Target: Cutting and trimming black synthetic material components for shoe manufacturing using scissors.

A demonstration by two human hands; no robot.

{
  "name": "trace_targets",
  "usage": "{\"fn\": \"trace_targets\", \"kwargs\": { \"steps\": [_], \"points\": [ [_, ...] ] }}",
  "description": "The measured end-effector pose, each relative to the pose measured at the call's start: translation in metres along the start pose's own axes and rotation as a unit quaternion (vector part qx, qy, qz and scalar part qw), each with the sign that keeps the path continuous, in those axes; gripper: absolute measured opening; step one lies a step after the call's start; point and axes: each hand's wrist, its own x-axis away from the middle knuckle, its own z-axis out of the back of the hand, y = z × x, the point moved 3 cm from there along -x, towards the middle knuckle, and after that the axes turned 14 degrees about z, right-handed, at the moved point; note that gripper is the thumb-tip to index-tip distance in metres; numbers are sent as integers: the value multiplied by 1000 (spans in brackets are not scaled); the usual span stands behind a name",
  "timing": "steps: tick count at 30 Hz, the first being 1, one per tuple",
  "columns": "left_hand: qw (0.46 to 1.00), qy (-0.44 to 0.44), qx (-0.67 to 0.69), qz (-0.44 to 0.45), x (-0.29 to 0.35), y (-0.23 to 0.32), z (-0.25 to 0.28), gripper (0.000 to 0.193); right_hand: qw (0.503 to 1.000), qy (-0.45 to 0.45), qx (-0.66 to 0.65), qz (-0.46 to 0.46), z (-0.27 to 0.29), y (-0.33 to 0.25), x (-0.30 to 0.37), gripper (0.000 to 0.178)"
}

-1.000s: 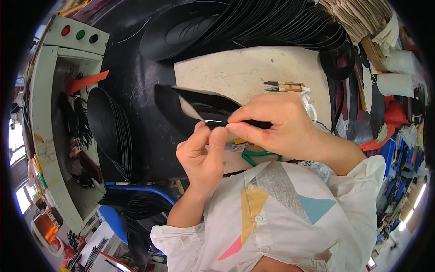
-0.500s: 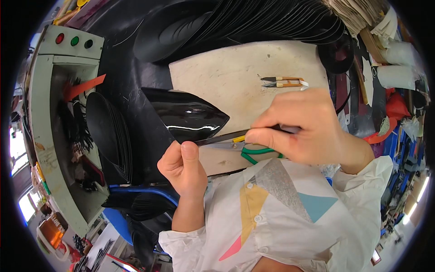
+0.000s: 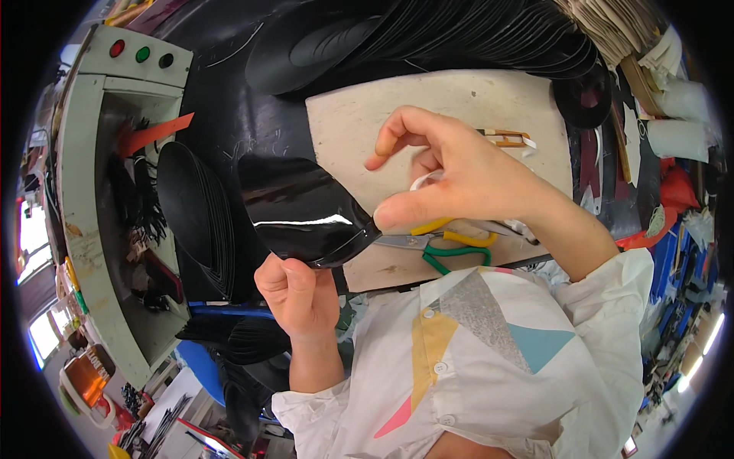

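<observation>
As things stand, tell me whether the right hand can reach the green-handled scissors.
Probably yes: the right hand is close, its grip open, and nothing seems to block the green-handled scissors.

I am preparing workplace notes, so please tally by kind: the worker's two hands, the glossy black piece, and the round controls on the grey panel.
Left hand and right hand: 2
Glossy black piece: 1
Red control, green control and black control: 3
Total: 6
</observation>
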Motion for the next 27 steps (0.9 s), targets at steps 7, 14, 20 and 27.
{"fn": "trace_targets", "kwargs": {
  "steps": [7,14,20,27],
  "points": [
    [990,139,-26,15,-11,16,-25,34,990,-12,-66,125,-23,-24,-9,26],
    [980,151,37,128,-11,21,-8,32,987,-9,-33,154,-37,-18,2,30],
    [972,5,-148,183,-19,29,-10,35,996,27,23,79,-26,-24,15,23],
    [929,169,-328,39,-20,55,6,30,977,-45,188,-85,97,-42,120,16]
  ]
}}
